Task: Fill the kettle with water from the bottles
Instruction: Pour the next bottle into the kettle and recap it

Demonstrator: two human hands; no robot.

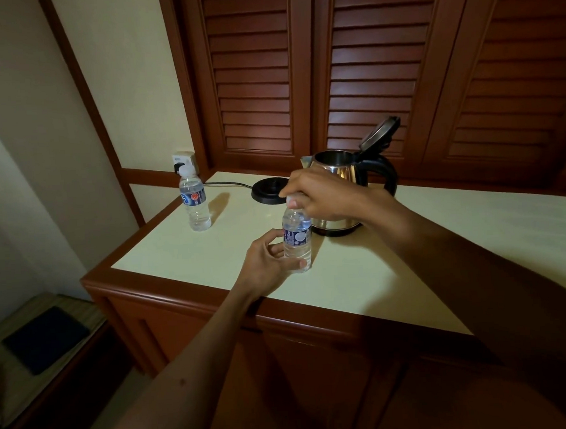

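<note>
Standing under both hands is a cream-topped wooden cabinet [394, 260], and just behind the gripped bottle sits a shiny steel electric kettle [335, 174] with its black lid tipped open, its round black base [268, 190] beside it. The left hand [268, 261] wraps the lower body of a clear plastic water bottle with a blue label [297, 243], upright on the cabinet top, while the right hand [320, 192] pinches its white cap [290, 200]. Well apart to the left of the grip stands a second clear capped bottle [194, 200].
</note>
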